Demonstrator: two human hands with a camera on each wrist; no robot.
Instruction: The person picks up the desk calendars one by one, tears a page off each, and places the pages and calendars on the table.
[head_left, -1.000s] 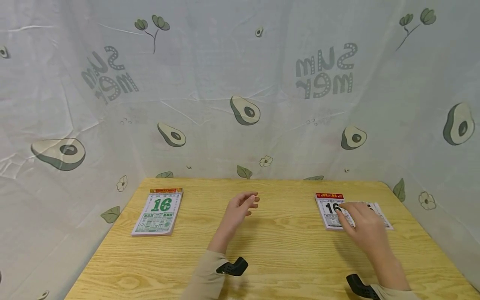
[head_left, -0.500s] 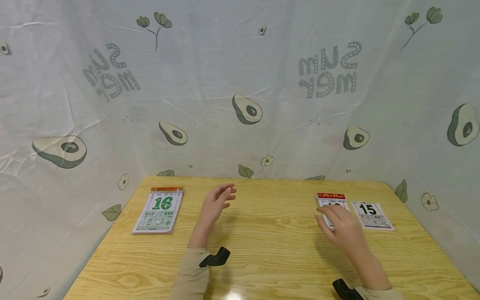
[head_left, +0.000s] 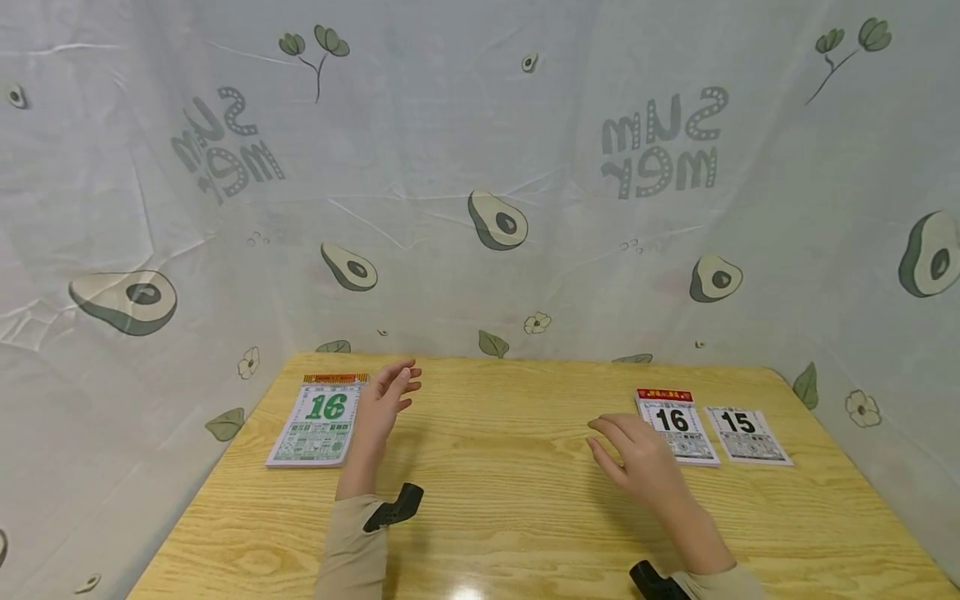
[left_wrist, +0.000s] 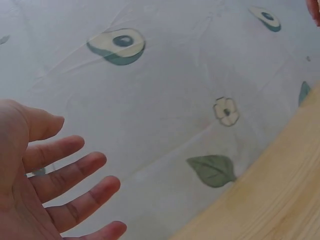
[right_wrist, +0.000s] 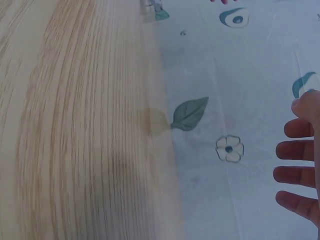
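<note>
On the left of the table lies a tear-off calendar with a green 16 on its top page. My left hand hovers at its right edge, fingers relaxed and holding nothing; the left wrist view shows those fingers spread apart. Farther right is a second tear-off calendar, with a red header and a black 16. Just left of it, my right hand hangs above the wood with loosely bent fingers and nothing in them. A loose calendar page marked 15 lies to the right of that second calendar.
The wooden table reaches back to a pale curtain printed with avocados, leaves and flowers. This cloth also hangs along the left and right sides. Each wrist carries a black camera mount.
Both hands have moved left. My left hand has come to the green-numbered calendar. My right hand has moved off the black-numbered calendar and the loose page, uncovering them.
</note>
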